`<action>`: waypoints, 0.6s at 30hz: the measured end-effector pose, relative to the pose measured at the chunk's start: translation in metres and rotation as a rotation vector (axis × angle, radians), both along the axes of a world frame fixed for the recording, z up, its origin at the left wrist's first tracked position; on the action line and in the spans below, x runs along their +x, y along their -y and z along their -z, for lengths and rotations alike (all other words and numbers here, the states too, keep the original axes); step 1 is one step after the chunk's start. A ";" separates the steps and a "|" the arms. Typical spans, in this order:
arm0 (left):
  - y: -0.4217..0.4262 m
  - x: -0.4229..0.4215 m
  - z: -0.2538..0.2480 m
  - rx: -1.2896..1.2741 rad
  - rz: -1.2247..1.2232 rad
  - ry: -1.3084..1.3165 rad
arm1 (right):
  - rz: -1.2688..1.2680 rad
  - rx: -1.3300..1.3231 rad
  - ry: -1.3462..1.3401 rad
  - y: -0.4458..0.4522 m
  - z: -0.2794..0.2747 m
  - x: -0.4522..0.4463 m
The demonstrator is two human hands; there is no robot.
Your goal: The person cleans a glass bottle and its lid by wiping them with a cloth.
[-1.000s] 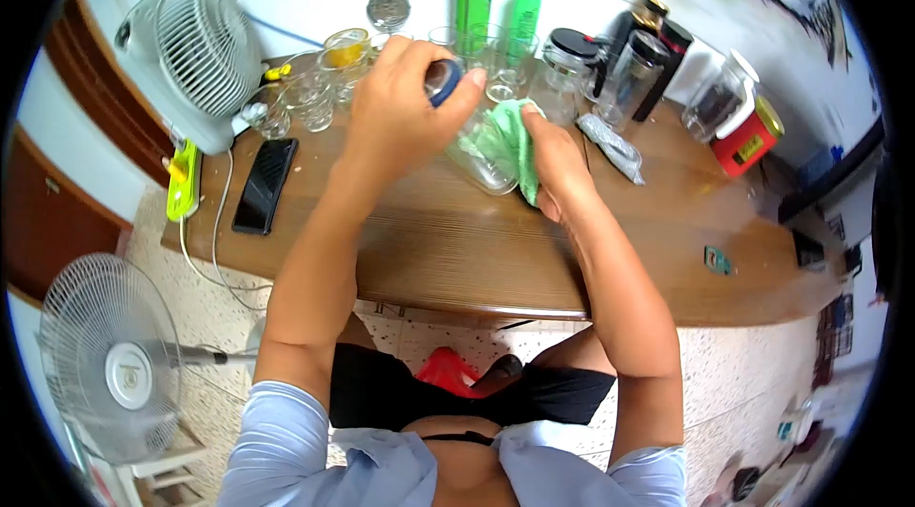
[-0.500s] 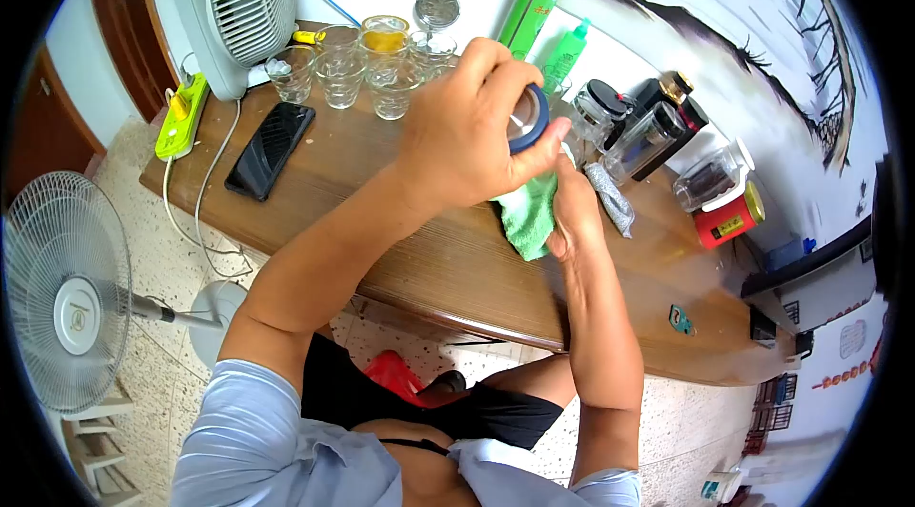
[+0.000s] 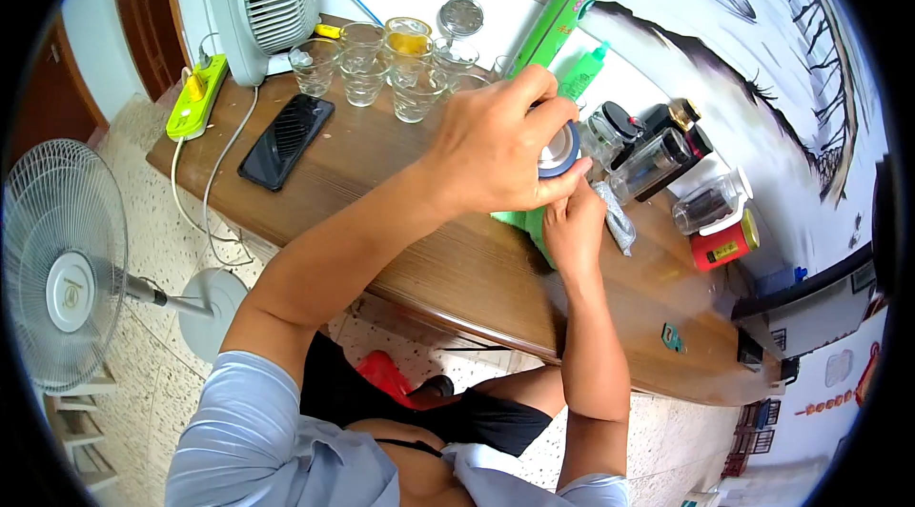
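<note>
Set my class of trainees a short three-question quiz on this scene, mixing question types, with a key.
1. True or false: the black phone stands upright on the table.
2. Which hand is curled around the blue-rimmed object?
3. Fill in the blank: beside the red tin is a clear pitcher with a ____ handle.

Key:
1. False; it lies flat.
2. The left hand.
3. White.

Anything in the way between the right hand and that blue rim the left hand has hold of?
Yes: the thumb of the left hand lies across the blue rim's lower edge, on the right hand's side. Nothing else visible stands between them.
</note>
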State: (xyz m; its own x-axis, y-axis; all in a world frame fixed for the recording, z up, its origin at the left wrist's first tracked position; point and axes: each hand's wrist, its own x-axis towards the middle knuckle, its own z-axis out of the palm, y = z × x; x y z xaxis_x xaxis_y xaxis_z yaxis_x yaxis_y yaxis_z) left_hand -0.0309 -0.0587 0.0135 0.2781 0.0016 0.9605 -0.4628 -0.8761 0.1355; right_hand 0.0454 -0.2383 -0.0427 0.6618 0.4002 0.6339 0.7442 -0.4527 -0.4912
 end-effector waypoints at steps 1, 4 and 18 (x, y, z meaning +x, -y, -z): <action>-0.002 0.002 0.002 0.003 -0.004 -0.009 | -0.080 0.076 -0.064 -0.002 -0.003 -0.006; -0.005 0.003 0.005 -0.021 0.015 -0.068 | -0.203 0.323 -0.169 -0.008 -0.019 -0.024; 0.009 0.006 0.010 -0.054 0.425 -0.172 | -0.597 0.668 -0.410 -0.006 -0.038 -0.045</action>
State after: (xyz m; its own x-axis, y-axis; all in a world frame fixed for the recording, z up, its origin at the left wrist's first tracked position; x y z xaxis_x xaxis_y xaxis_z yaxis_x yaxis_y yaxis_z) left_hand -0.0251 -0.0680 0.0030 0.4205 -0.0978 0.9020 -0.7459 -0.6032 0.2823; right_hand 0.0007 -0.2326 -0.0050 0.6863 0.3837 0.6179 0.4752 0.4067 -0.7803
